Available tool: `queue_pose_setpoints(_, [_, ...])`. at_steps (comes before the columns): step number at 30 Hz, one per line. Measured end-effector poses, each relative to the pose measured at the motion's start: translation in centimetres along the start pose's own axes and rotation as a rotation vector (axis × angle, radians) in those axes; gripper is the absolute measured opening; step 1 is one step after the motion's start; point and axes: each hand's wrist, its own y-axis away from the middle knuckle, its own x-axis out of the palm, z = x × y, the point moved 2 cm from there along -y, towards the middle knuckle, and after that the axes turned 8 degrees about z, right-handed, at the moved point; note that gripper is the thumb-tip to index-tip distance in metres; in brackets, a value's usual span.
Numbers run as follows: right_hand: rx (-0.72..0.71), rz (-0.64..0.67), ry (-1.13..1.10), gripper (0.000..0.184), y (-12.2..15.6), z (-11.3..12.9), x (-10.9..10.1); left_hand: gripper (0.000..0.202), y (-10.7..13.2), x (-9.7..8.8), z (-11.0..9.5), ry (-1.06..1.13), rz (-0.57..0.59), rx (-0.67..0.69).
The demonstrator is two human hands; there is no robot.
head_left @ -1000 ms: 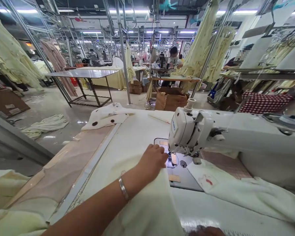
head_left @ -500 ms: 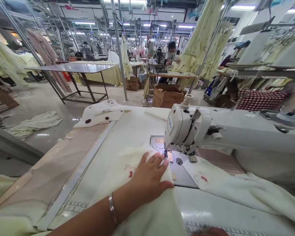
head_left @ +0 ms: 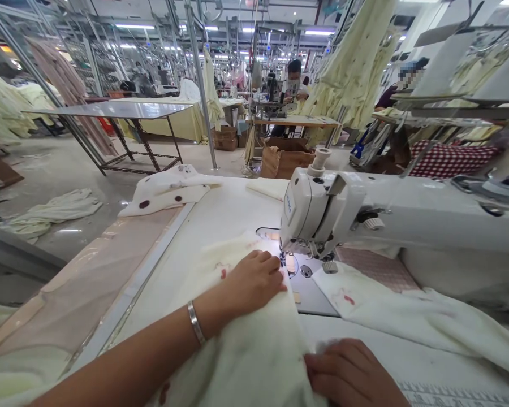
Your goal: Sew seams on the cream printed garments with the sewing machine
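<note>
Head view: right hand (head_left: 348,374) now clamps cream fabric (head_left: 241,356), left hand (head_left: 254,282) presses it flat

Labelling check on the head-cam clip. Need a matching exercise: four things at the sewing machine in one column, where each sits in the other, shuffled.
Things:
1. Left hand
2. Right hand
3. Silver bangle
4. Dark-spotted white cloth

Places:
A. Bunched at the far edge of the sewing table
B. Around the left wrist
C. Flat on pale yellow fabric beside the sewing machine head
D. Curled on that fabric, nearer the viewer

Pairs: 1-C; 2-D; 3-B; 4-A
</note>
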Motion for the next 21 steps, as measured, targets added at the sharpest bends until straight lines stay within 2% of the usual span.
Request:
queue_pose_setpoints(2, [0.044, -0.027, -0.056, 0.024, -0.5, -0.1, 0.2, 0.03, 0.3, -0.7, -0.9, 0.051, 0.028, -0.078])
queue_pose_setpoints(4, [0.072, 0.038, -0.118, 0.017, -1.1, 0.1, 0.0, 0.037, 1.2, -1.2, -3.2, 0.181, 0.0, -0.162])
queue_pose_setpoints(6, [0.094, 0.026, -0.184, 0.016, -1.8, 0.4, -0.7, 0.063, 2.5, -1.3, -6.4, 0.274, -0.124, -0.161])
queue_pose_setpoints(7, [0.11, -0.022, -0.221, 0.016, -2.2, 0.5, -1.2, 0.067, 3.1, -1.2, -7.9, 0.259, -0.207, -0.132])
queue_pose_setpoints(8, [0.12, -0.068, -0.258, 0.016, -2.5, 0.6, -1.6, 0.061, 3.7, -1.0, -9.1, 0.227, -0.275, -0.113])
queue_pose_setpoints(10, [0.089, -0.086, -0.291, 0.017, -2.8, 0.8, -1.9, 0.029, 4.7, -0.3, -10.2, 0.143, -0.329, -0.092])
queue_pose_setpoints(11, [0.055, -0.065, -0.281, 0.017, -2.7, 0.9, -1.9, 0.022, 5.0, 0.1, -10.3, 0.106, -0.309, -0.075])
queue_pose_setpoints(15, [-0.074, 0.073, -0.13, 0.021, -1.8, 1.2, -1.1, 0.017, 6.4, 1.7, -9.2, 0.01, -0.155, 0.066])
queue_pose_setpoints(18, [-0.132, 0.094, 0.011, 0.018, -1.3, 0.9, -0.9, 0.043, 7.1, 2.1, -8.3, -0.001, -0.231, 0.126])
queue_pose_setpoints(19, [-0.146, 0.092, 0.063, 0.018, -1.4, 0.8, -0.9, 0.047, 7.1, 2.0, -8.0, 0.0, -0.263, 0.137])
queue_pose_setpoints(21, [-0.144, 0.081, 0.152, 0.017, -1.9, 0.3, -0.9, 0.045, 6.8, 1.7, -7.2, 0.028, -0.243, 0.125])
